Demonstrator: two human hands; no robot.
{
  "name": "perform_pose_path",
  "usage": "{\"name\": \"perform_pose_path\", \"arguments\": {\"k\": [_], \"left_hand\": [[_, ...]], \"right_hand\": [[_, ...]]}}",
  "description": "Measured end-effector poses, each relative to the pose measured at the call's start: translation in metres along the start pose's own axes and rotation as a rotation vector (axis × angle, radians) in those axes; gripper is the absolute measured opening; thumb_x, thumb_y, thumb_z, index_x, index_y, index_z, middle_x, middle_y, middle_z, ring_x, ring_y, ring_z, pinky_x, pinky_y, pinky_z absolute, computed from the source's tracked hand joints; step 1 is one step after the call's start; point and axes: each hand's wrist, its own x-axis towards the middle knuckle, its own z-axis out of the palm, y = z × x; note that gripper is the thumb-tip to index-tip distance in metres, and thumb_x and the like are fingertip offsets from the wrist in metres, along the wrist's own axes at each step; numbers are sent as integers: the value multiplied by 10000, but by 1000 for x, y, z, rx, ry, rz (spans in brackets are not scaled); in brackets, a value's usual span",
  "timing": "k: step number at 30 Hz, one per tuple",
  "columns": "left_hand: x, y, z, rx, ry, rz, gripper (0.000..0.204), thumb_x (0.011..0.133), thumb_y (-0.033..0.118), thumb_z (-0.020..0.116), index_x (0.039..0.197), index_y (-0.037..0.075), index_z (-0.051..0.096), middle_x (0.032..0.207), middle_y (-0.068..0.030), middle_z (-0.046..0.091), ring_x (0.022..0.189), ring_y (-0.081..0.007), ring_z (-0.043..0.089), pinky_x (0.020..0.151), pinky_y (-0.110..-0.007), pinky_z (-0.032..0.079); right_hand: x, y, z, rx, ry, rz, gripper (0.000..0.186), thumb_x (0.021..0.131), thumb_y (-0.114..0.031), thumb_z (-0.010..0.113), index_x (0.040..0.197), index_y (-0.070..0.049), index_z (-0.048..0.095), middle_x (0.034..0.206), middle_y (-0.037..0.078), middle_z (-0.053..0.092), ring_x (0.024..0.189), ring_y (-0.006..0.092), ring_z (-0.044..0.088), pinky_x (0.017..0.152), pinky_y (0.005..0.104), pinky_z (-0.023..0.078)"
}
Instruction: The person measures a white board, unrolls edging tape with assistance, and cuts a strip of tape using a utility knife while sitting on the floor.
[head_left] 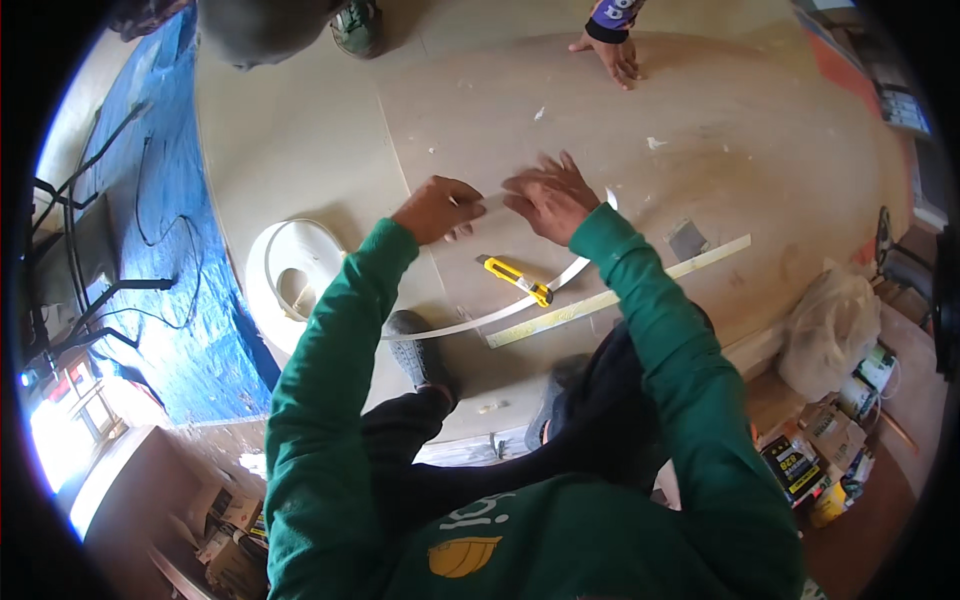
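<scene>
Presently, the left hand [438, 208] is curled, its fingers [462, 232] closed narrowly and pressed down on the end of a white edge-banding strip [470, 322] against the plywood board [760, 150]. Whether the fingers pinch the strip or only press on it cannot be told. The right hand [545, 195] lies just beside it, fingers spread wide and flat on the board, palm down over the same strip; it grips nothing visibly.

The strip runs from under the hands in a curve toward the person, passes just beside a yellow utility knife [515, 279], and continues left to a white coil [290, 280] lying on the board near the left sleeve. The knife lies flat on the board, just below the right hand, apart from both hands. A long pale ruler-like strip [620, 292] lies diagonally to the right of the knife, touching the board. A small grey square piece [687, 240] rests near it.

Both forearms wear green sleeves. The person's grey shoe [415, 350] stands on the board below the knife.

At the far edge, another person's hand [612, 55] rests flat on the board. A blue tarpaulin [190, 300] covers the floor to the left, and a white plastic bag [830, 325] sits at the right.
</scene>
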Motion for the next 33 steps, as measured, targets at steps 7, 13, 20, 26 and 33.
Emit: {"name": "perform_pose_path", "arguments": {"k": [7, 13, 20, 26, 33], "left_hand": [[-93, 76, 2, -92, -221, 16, 251, 915, 135, 621, 1049, -76, 642, 837, -102, 682, 665, -140, 659, 547, -255, 515], [-91, 63, 3, -414, -304, 150, 231, 946, 159, 597, 1047, -37, 669, 818, -92, 694, 648, -139, 639, 567, -255, 512], [-81, 64, 0, -413, -284, 103, 228, 922, 176, 630, 1040, -13, 679, 797, -93, 696, 613, -147, 650, 529, -256, 512], [-55, 50, 19, 315, 209, -76, 211, 913, 130, 580, 898, -60, 672, 729, -87, 670, 596, -142, 659, 511, -246, 507], [-32, 23, 48, 26, 433, 73, 191, 923, 112, 553, 892, -54, 642, 735, -113, 672, 614, -199, 677, 489, -300, 531]], "right_hand": [[0, -8, -83, 1025, -572, 170, 278, 896, -268, 674, 903, 9, 688, 658, 13, 593, 628, 75, 526, 596, 247, 444], [-15, -11, -65, 1484, -517, 206, 247, 895, -231, 676, 922, 14, 672, 711, 15, 604, 666, 86, 546, 627, 240, 447], [-13, -12, -50, 1411, -510, 282, 190, 872, -221, 690, 877, -31, 681, 748, 13, 639, 687, 104, 583, 648, 247, 477], [-1, -49, -34, 260, -13, 289, 144, 781, -175, 644, 753, -35, 629, 706, 162, 648, 725, 341, 647, 639, 431, 512], [-19, -92, 0, 256, 188, 265, 121, 795, -101, 598, 848, -6, 544, 770, 201, 626, 686, 371, 644, 609, 462, 518]]}}
